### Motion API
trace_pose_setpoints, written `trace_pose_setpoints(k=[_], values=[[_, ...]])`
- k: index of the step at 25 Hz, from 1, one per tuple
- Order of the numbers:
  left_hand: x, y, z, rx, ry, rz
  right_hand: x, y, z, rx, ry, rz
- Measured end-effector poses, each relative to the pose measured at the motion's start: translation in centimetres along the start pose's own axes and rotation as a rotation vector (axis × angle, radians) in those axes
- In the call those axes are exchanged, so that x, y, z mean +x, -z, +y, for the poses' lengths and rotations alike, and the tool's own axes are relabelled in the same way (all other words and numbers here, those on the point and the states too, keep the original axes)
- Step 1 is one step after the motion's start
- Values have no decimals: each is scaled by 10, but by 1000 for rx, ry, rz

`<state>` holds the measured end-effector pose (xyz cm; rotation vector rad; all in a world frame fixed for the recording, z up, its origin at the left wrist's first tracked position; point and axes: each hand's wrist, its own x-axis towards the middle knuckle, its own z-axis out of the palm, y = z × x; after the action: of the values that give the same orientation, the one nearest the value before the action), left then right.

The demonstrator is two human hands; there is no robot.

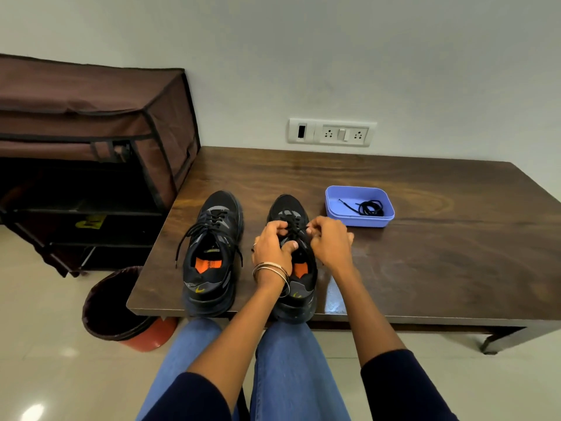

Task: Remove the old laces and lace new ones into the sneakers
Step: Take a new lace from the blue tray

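Observation:
Two black sneakers with orange insoles stand side by side at the table's near edge. The left sneaker (214, 253) has a black lace threaded through, its loose ends trailing down both sides. On the right sneaker (291, 205), my left hand (271, 244) and my right hand (329, 243) meet over the lacing. Both pinch the black lace (293, 230) with curled fingers. A blue plastic tray (334, 208) just right of the shoes holds a coiled black lace (368, 208).
The dark wooden table (425, 253) stands against a wall with a socket panel (332, 132). A brown fabric shoe rack (91, 147) stands to the left, with a bin (121, 308) lined with a dark bag on the floor below the table's corner.

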<state>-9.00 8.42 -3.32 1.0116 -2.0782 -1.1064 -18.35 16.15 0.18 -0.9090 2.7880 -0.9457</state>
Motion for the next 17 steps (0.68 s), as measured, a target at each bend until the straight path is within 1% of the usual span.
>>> trace_pose_setpoints(k=[2,4,5,6,8,9,10,11,13,14,16,17], values=[[-1,-1,-2,-16,-21,-6,9,16,-7,-123,78,60],[-3,1,-4,-15,-29,-15,18,31,-20,-239,157,85],[-3,3,-5,-5,-26,-21,23,39,-25,-190,152,152],[-4,5,-5,9,-20,-27,28,51,-31,-52,106,269],[-5,8,-4,40,-28,-27,45,91,-43,272,16,576],[-6,8,-4,57,-47,-27,54,110,-47,333,20,676],[-6,8,-3,79,-69,-32,60,125,-51,303,29,687],[-7,9,-3,103,-88,-40,63,131,-53,180,16,631],[-9,10,-1,139,-105,-51,55,119,-49,-128,-50,453],[-10,11,0,163,-98,-49,47,104,-44,-164,-68,384],[-12,14,5,241,-78,-34,28,74,-33,-17,-65,187],[-11,15,7,272,-66,-37,19,57,-28,63,-96,30]])
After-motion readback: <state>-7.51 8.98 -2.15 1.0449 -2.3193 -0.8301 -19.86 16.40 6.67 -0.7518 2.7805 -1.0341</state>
